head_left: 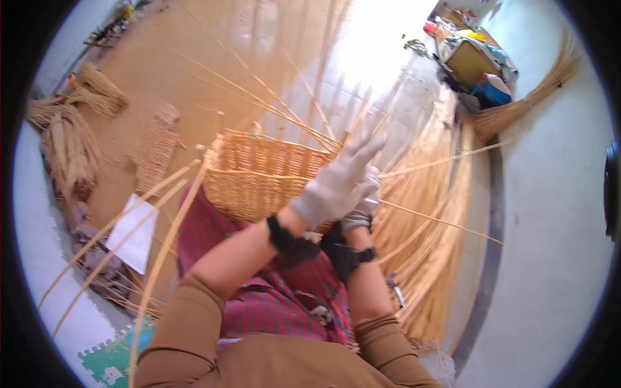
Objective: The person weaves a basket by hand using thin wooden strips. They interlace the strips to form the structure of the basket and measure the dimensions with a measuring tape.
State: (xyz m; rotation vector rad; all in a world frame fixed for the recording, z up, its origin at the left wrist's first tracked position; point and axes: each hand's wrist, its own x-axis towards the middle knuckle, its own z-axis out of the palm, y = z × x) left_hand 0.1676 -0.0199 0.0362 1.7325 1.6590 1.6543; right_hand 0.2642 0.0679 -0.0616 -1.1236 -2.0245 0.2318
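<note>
Fingers [369,150] of two hands [333,189] are at one basket [249,194].

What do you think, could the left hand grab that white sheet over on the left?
Probably not straight away: the left hand is over at the basket's right end, and long canes stick out across the white sheet, partly in the way.

text: none legible | labels: none legible | brands: none legible | numbers: none legible | signs: none legible
</note>
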